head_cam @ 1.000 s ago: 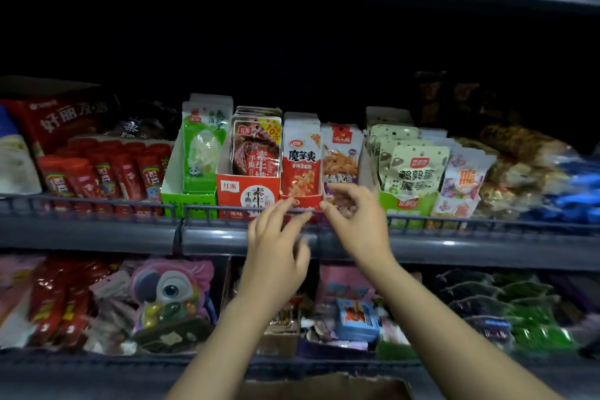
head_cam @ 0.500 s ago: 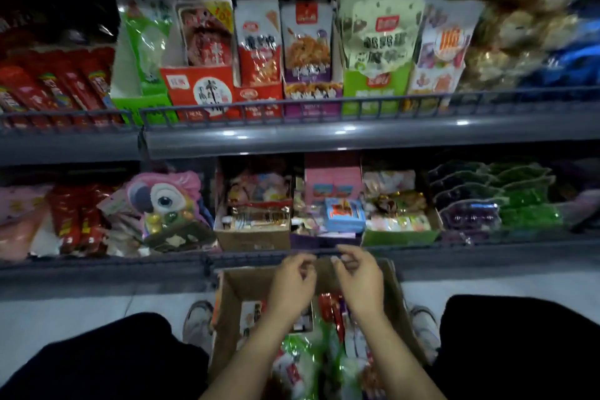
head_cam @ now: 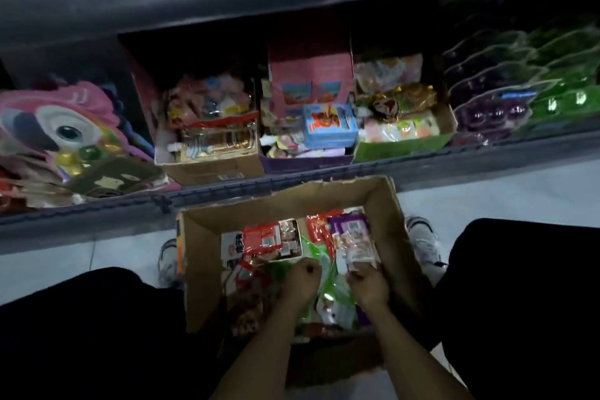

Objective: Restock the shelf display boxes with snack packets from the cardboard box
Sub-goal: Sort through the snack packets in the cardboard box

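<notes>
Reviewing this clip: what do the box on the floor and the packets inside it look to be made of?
The cardboard box looks like plain brown corrugated card with a matte finish; its top edge is ragged and torn. The snack packets look like thin glossy plastic film: they crinkle, catch highlights, and the green ones are partly see-through. Both hands are among them.

overall: dim, low contrast, colours muted
light source: overhead; three white glare spots on the glossy shelf edge near the top
brightest: packets at the middle of the cardboard box and the pale floor
shadows: lower left and right corners near black, legs show no detail; recess under the shelf edge dark
blur: soft throughout, print on packets unreadable
distortion: wide-angle, shelf edge bows, worst at left and right edges
</notes>
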A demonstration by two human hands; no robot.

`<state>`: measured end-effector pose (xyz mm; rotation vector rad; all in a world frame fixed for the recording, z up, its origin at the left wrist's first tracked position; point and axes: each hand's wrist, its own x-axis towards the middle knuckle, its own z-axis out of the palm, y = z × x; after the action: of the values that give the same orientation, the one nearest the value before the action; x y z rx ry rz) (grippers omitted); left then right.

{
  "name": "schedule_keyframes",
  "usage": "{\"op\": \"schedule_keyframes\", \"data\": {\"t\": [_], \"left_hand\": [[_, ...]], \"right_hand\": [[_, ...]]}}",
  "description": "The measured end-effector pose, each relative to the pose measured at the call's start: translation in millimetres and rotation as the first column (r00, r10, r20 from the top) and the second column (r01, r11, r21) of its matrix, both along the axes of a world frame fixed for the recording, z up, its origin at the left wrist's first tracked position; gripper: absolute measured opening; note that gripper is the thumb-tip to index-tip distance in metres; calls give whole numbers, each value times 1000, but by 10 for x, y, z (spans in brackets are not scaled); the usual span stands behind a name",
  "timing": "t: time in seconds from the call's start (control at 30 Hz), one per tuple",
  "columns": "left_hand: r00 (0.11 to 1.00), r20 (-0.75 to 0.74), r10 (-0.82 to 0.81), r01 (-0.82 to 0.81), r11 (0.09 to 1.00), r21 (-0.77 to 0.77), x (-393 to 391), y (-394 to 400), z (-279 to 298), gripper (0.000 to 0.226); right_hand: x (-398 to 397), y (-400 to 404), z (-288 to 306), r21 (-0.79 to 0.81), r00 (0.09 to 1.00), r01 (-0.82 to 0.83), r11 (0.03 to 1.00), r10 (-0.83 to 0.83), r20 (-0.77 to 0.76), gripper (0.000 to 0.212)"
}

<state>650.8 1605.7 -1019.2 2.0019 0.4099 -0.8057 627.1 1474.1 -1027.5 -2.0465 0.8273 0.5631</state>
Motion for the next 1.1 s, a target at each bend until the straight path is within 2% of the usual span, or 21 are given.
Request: {"op": "schedule_keyframes", "data": {"t": [0.1,0.17,0.23,0.33,0.5,0.6,0.67,0.73,0.87,1.0,1.1], "left_hand": [[997,-78,10,-13,1000,-27,-80,-73,-188,18],[991,-134,9,-15,999,-44,-108,-109,-273,11],[984,-179,15,-25,998,-57,-122,-149,-307,20],[977,-207,49,-70,993,-93,-131,-197,-388,41],[948,-283,143,-185,975,-125,-169,-227,-510,20],[917,-321,237,-291,948,-132,-166,-238,-522,30],[889,-362,282,-347,929,-128,-145,-214,-527,27],[858,-393,330,-409,902,-137,-98,-160,-483,7],[847,-432,309,-419,889,-184,-7,51,-338,33],[824,-425,374,-503,829,-246,79,297,-99,19],[834,-386,394,-516,805,-294,143,440,112,17]], "right_hand": [[-79,-8,-220,61,991,26,998,-18,-134,34],[-118,8,-311,33,983,53,998,-47,-176,35],[-128,23,-343,-24,982,112,993,-114,-149,33],[-144,42,-350,-63,985,68,996,-77,-155,28],[-194,8,-483,-22,980,79,997,-82,-183,30],[-196,14,-442,13,980,110,994,-107,-166,38],[-192,8,-392,29,979,111,993,-104,-174,43],[-210,13,-372,77,988,87,993,-76,-133,51],[-211,140,-229,212,999,8,977,0,-41,65],[-135,236,-34,413,999,-14,910,25,-21,71],[-52,302,168,534,1000,-13,845,11,7,69]]}}
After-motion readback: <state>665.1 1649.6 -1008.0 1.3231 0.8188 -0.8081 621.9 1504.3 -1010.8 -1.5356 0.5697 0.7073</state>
